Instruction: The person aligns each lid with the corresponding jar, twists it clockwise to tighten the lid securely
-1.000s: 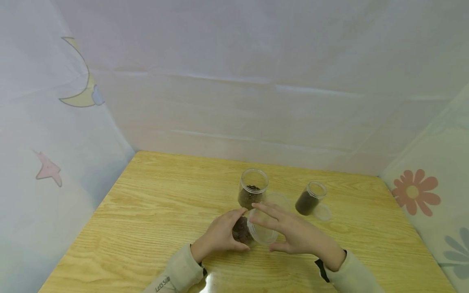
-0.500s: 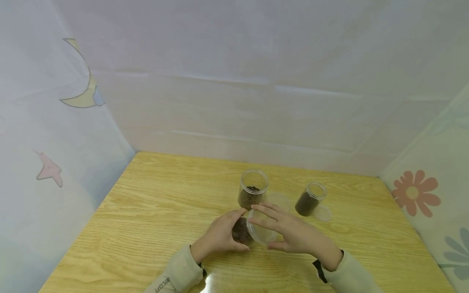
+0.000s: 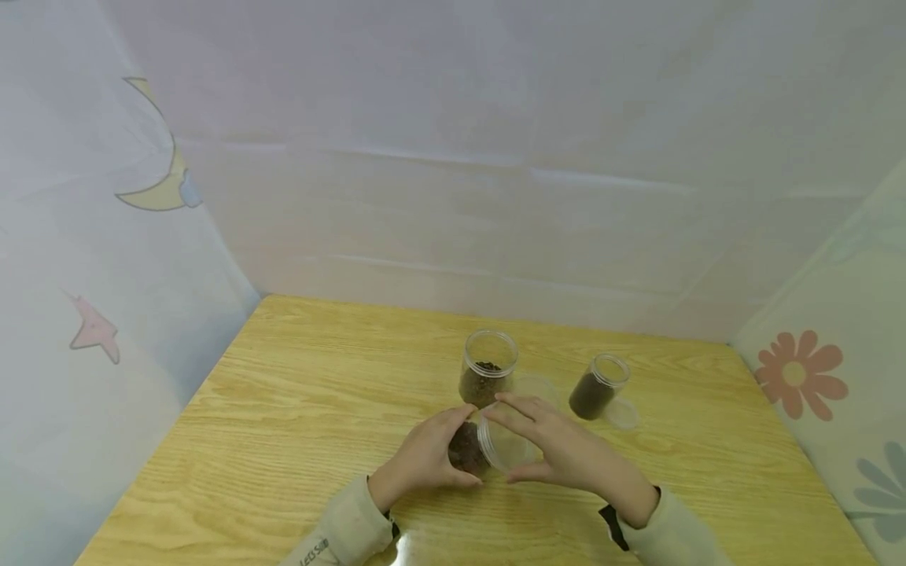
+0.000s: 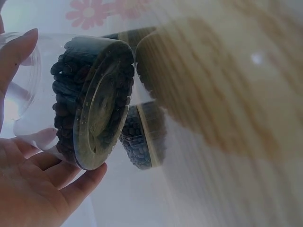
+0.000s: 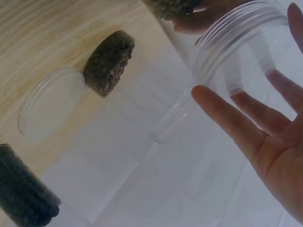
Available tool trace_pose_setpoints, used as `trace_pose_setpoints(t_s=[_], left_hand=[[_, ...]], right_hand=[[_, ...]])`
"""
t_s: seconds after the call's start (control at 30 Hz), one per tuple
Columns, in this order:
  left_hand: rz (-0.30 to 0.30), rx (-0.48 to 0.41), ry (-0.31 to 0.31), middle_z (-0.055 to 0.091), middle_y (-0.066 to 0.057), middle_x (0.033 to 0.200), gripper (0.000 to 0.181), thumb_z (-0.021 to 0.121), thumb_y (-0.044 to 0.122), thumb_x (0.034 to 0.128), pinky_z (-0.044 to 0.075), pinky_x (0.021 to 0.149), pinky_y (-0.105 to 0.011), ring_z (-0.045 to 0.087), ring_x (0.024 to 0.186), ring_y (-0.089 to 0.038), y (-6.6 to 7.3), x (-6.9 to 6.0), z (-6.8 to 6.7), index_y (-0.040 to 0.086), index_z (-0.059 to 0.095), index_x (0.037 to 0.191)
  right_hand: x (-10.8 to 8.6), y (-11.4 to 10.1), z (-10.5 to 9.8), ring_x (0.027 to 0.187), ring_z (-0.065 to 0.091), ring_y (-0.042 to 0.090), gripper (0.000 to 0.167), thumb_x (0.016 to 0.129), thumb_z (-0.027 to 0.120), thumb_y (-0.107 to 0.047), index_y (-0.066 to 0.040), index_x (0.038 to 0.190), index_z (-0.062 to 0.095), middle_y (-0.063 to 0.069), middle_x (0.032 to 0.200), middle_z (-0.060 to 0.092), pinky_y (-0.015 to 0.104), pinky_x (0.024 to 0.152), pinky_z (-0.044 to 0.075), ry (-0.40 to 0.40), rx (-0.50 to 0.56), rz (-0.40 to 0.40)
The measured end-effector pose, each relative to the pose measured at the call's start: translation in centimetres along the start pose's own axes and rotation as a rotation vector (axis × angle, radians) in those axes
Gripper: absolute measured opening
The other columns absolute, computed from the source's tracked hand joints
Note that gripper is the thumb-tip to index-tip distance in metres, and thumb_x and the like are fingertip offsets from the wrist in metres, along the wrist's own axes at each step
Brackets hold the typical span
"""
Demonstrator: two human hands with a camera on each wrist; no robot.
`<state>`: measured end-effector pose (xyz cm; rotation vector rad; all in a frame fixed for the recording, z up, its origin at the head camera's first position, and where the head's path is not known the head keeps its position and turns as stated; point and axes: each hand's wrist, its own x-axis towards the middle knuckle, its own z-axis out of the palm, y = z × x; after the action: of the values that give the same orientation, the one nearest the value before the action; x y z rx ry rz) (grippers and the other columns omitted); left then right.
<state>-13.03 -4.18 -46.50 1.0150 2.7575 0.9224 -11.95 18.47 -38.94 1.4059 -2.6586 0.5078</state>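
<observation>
On left sleeve (image 3: 347, 523) — "Lets…" — left fingers (image 4: 87, 184) grip jar (image 3: 467, 452)

In the head view, the right hand (image 3: 562, 446) sits slightly farther toward nine o'clock than a second ago, its thumb (image 3: 531, 472) closer to the left hand (image 3: 428, 454) across the jar (image 3: 467, 450).

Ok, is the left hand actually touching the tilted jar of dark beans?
Touching. The left wrist view shows it: the left hand grips the tilted jar, its fingers curled round it from opposite sides.
</observation>
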Motion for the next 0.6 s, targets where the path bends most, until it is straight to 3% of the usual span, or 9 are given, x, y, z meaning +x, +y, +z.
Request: trace_pose_setpoints(t_s=[0.17,0.6], left_hand=[[0.007,0.004,0.007,0.046,-0.013,0.133,0.096,0.081,0.043,0.0616,0.042,0.093,-0.043,0.048,0.116,-0.028,0.06,-0.09,0.02,0.001,0.035,0.135],[-0.003,0.006,-0.003,0.046,-0.013,0.132,0.097,0.081,0.043,0.0623,0.042,0.094,-0.042,0.048,0.117,-0.028,0.01,-0.13,0.07,-0.001,0.035,0.135]], right_hand=[[0.10,-0.33,0.05,0.111,0.050,0.035,0.081,0.068,0.075,-0.040,-0.007,0.135,0.043,0.022,0.132,0.043,0.045,0.082,0.048,0.009,0.000,0.037],[0.14,-0.54,0.10,0.109,0.051,0.036,0.083,0.067,0.077,-0.039,-0.009,0.136,0.042,0.022,0.132,0.043,0.046,0.081,0.049,0.010,0.014,0.078]])
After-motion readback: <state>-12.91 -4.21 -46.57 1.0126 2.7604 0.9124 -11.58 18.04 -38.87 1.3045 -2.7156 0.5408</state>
